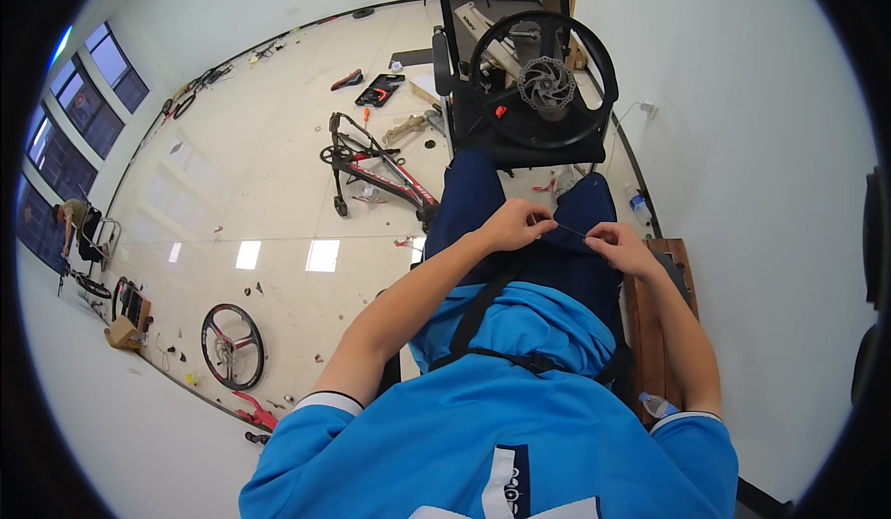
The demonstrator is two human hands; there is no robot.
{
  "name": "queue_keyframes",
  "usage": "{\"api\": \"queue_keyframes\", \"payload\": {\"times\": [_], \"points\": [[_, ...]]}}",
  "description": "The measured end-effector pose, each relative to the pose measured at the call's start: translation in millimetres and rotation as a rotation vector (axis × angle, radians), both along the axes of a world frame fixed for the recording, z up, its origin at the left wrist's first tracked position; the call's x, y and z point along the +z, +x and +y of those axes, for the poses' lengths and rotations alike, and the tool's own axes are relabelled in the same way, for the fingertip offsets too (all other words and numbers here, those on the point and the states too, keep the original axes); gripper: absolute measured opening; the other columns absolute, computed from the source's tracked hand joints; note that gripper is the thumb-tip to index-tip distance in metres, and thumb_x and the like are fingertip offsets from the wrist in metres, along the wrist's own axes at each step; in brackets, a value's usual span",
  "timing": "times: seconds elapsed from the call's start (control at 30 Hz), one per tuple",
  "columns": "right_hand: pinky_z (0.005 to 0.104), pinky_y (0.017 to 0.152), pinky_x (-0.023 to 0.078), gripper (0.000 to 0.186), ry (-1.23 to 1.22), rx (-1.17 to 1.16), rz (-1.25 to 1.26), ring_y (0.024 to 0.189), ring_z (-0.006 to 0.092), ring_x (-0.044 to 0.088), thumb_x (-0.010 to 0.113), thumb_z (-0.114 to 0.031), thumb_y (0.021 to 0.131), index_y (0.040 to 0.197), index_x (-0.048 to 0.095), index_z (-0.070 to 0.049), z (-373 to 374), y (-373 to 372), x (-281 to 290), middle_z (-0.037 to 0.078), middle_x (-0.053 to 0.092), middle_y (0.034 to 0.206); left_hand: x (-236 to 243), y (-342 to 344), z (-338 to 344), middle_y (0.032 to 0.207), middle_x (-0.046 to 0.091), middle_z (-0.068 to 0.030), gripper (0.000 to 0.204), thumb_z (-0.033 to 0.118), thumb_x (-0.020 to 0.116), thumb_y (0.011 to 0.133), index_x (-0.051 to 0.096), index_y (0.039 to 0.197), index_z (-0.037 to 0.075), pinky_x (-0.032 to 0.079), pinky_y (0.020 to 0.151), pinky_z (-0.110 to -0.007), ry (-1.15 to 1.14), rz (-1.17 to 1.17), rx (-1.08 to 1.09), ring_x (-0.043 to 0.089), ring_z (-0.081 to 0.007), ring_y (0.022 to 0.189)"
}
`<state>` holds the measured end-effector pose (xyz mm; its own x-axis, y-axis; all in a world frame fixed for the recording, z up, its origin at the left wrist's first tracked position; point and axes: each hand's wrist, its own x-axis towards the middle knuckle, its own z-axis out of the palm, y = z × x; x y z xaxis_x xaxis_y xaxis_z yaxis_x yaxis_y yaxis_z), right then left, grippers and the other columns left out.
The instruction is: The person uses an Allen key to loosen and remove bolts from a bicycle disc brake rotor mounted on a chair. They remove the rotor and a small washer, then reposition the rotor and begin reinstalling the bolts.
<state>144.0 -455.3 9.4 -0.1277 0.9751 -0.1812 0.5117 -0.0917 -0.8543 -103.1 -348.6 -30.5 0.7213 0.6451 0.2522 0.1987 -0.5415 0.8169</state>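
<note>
Above my thighs, my left hand and my right hand grip the two ends of a thin dark rod, too small to identify, with fingertips pinched. Beyond my knees is a black chair carrying a black spoked wheel with a silver disc rotor. A white object lies behind the wheel, and a small red item sits within its rim.
A red-and-black bike frame, tool case and loose wheel lie on the floor at left. A co-worker bends over a bike at far left. A wooden piece and water bottles are beside me at right.
</note>
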Motion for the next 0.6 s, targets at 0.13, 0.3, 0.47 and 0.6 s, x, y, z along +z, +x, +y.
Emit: {"api": "queue_keyframes", "payload": {"times": [0.13,0.3,0.47,0.6], "points": [[0.0248,0.062,0.045,0.023,-0.01,-0.007,0.017,0.067,0.0086,0.057,0.067,-0.02,0.092,0.104,0.068,0.0,-3.4,-0.9,10.8,0.002,0.064,0.077,-7.8,0.9,-2.6,0.08,0.073,-0.0111,0.023,0.022,0.068,0.092,0.073,0.098,0.001,0.053,0.066,-0.03,0.035,0.025,-0.019,0.067,-0.0188,0.068],[0.0251,0.056,0.041,0.026,-0.003,0.049,-0.1,0.059,0.0071,0.052,0.068,-0.022,0.092,0.106,0.067,0.0,-4.6,-0.5,0.0,0.0,0.058,0.066,-13.0,0.9,-0.7,0.083,0.073,-0.0122,0.025,0.024,0.068,0.092,0.073,0.099,0.001,0.054,0.067,-0.031,0.077,0.03,-0.043,0.069,-0.0201,0.07],[0.0252,0.057,0.042,0.029,-0.058,0.103,-0.122,0.059,0.0081,0.052,0.069,-0.023,0.091,0.105,0.067,0.001,-1.5,-4.8,-6.4,0.002,0.06,0.067,-10.2,0.4,3.1,0.085,0.073,-0.0127,0.024,0.024,0.068,0.092,0.074,0.099,0.002,0.054,0.069,-0.031,0.054,0.073,-0.044,0.069,-0.0216,0.072],[0.0258,0.058,0.042,0.031,-0.026,0.147,-0.155,0.06,0.0095,0.054,0.07,-0.025,0.09,0.106,0.067,0.001,4.2,1.1,-20.3,0.003,0.061,0.067,-11.3,-0.6,1.5,0.085,0.073,-0.0136,0.024,0.024,0.069,0.091,0.074,0.099,0.002,0.054,0.069,-0.032,0.077,0.107,-0.073,0.069,-0.0225,0.072]]}}
